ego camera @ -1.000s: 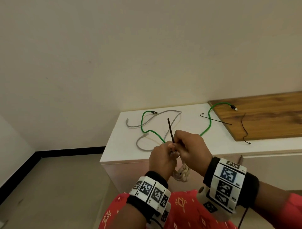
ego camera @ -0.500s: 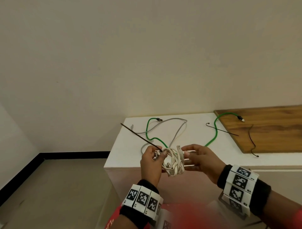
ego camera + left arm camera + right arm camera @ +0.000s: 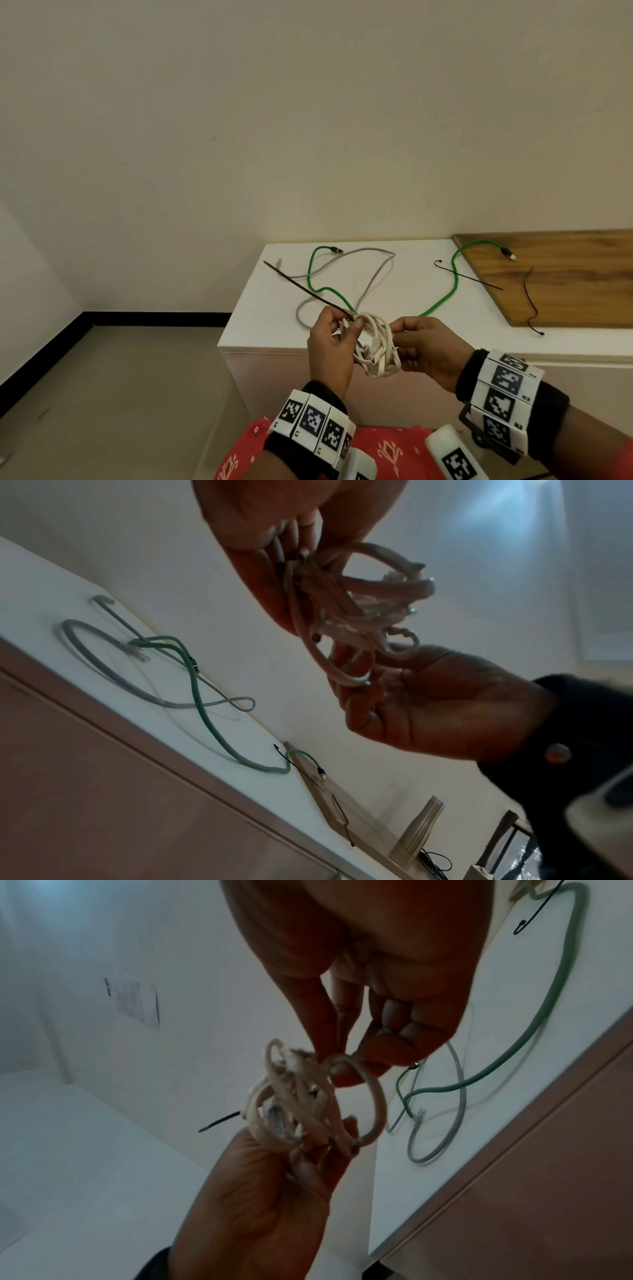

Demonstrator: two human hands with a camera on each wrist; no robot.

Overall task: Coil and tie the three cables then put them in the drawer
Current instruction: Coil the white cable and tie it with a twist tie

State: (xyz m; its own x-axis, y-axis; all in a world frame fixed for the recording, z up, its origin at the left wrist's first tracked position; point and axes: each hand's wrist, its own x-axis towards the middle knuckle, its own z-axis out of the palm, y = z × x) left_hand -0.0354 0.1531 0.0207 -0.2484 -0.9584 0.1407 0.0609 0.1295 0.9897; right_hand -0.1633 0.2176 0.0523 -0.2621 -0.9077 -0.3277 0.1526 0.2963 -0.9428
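A coiled white cable (image 3: 375, 346) (image 3: 363, 599) (image 3: 301, 1096) hangs in the air before the white cabinet (image 3: 274, 329). My left hand (image 3: 330, 339) grips its left side, where a black zip tie (image 3: 305, 291) sticks out up and to the left. My right hand (image 3: 416, 344) pinches the coil's right side (image 3: 342, 1058). On the cabinet top lie a loose green cable (image 3: 442, 301) (image 3: 205, 712) (image 3: 534, 1020) and a loose grey cable (image 3: 370, 287) (image 3: 103, 669) (image 3: 445, 1139), crossing each other.
A wooden board (image 3: 565, 274) lies on the right of the cabinet top, with two more black zip ties (image 3: 469, 275) (image 3: 531, 301) on and beside it. A cabinet front (image 3: 103, 791) shows below the top. Bare floor (image 3: 120, 394) lies to the left.
The hands have drawn apart, showing the white coil between them. The zip tie's tail swung from upright to pointing up-left. The head view has tilted up a little.
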